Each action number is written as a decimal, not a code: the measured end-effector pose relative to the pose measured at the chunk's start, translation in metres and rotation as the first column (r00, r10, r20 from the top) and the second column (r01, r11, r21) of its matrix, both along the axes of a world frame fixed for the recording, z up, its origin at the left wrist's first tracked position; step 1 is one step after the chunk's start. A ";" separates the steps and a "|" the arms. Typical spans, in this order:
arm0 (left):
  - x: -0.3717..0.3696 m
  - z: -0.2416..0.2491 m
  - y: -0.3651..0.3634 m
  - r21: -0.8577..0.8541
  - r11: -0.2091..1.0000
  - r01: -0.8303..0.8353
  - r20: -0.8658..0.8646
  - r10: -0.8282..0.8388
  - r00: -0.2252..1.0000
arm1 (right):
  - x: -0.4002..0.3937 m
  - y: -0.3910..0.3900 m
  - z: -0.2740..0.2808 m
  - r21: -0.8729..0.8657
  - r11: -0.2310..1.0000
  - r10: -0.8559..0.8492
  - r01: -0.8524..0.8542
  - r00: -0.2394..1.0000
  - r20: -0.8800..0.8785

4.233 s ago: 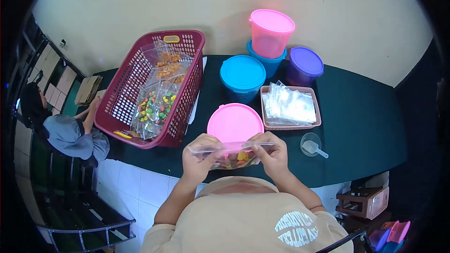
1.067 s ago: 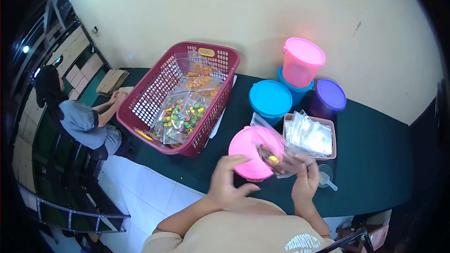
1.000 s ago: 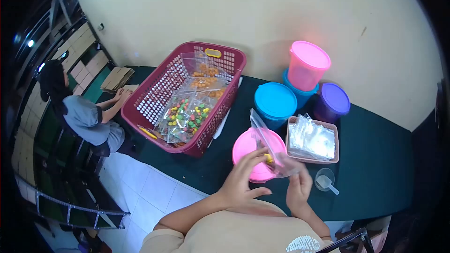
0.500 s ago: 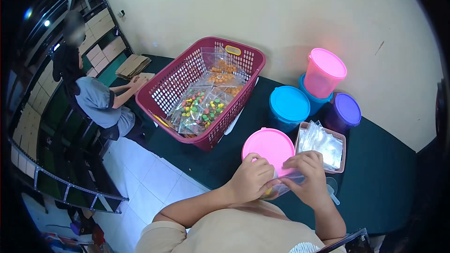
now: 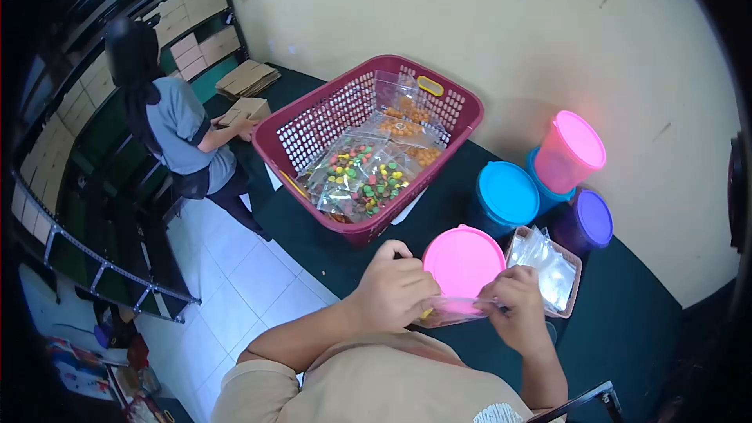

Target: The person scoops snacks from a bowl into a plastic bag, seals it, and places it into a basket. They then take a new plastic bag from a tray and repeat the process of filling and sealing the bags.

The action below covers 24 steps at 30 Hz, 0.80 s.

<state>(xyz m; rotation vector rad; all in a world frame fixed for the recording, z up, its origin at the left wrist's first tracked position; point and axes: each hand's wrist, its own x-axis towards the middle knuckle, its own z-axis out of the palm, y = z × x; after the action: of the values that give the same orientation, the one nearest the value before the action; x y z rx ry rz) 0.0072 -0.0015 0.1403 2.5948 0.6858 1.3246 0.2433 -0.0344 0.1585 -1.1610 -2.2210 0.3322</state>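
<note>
- Left hand (image 5: 394,291) and right hand (image 5: 513,309): both pinch the top edge of the clear bag (image 5: 454,312), fingers pressed together along its seal.
- A second ago the bag stood upright in the right hand alone; now it lies level, just in front of the pink tub (image 5: 464,261).
- Judgement: the closure is being pressed shut.
- Basket (image 5: 462,113): left of the pink tub, holding filled bags.
</note>
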 end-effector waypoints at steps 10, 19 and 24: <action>-0.105 0.013 0.077 -0.391 0.904 0.172 0.435 0.017 0.900 | -0.047 0.053 0.008 -0.243 0.964 -0.014 -0.112 0.887 -0.462; -0.148 0.009 0.223 -0.045 0.179 0.983 0.998 0.053 0.036 | -0.201 0.140 -0.026 -0.501 0.713 -0.189 -0.490 0.554 -0.811; -0.166 0.006 0.260 0.326 -0.288 0.900 0.936 -0.036 -0.350 | -0.240 0.164 -0.025 -0.625 0.709 -0.279 -0.327 0.683 -0.674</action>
<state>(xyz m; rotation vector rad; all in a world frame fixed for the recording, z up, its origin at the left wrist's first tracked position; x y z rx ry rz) -0.1589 0.2583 0.1459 0.4476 -0.7093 0.8951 0.0035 0.1293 0.1331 -1.0513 -1.3493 1.5111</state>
